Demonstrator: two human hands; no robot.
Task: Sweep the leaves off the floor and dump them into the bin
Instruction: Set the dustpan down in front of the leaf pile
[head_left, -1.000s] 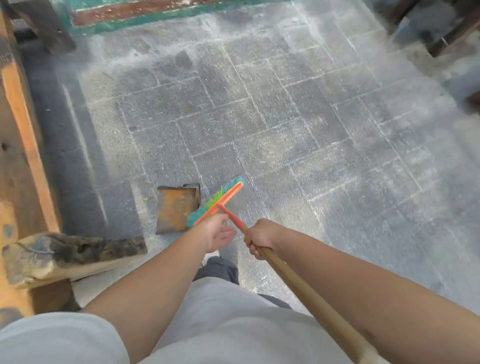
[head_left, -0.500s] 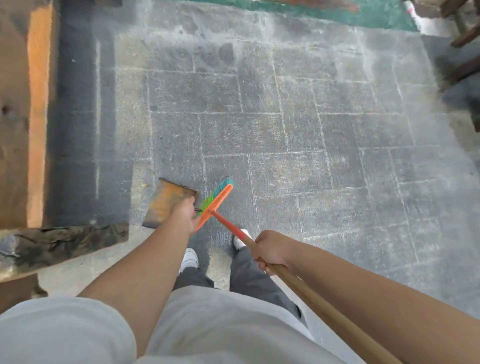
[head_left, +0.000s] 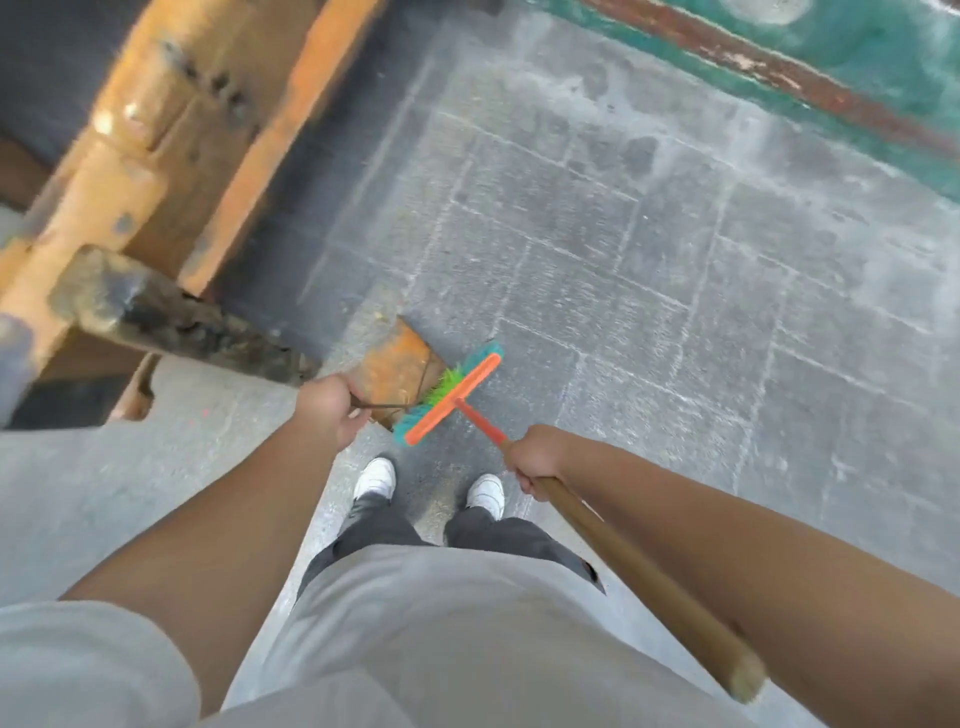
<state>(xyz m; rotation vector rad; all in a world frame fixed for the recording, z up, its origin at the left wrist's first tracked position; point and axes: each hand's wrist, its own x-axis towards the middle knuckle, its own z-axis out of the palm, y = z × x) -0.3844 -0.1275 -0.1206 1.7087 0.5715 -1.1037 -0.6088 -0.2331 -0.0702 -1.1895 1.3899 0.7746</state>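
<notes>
Orange bar on the broom head (head_left: 451, 396), teal bristles along it with a bright green tuft in the middle, and an orange-red neck running into a plain brown wooden handle (head_left: 639, 577). The dustpan (head_left: 390, 370) shows rusty orange. Grey paving (head_left: 649, 291) in a grid of pale joint lines. White shoes (head_left: 375, 477), dark grey trousers, a light grey shirt (head_left: 415, 644). Worn orange-brown timber (head_left: 156, 135) sits left, and a teal band with a red-brown stripe (head_left: 810, 67) runs top right.

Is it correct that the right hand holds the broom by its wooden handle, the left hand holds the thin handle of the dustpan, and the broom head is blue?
Not quite: the head view shows the broom head is orange with teal and green bristles, not blue. The rest stands: the right hand grips the wooden handle, the left hand the dustpan handle.
</notes>
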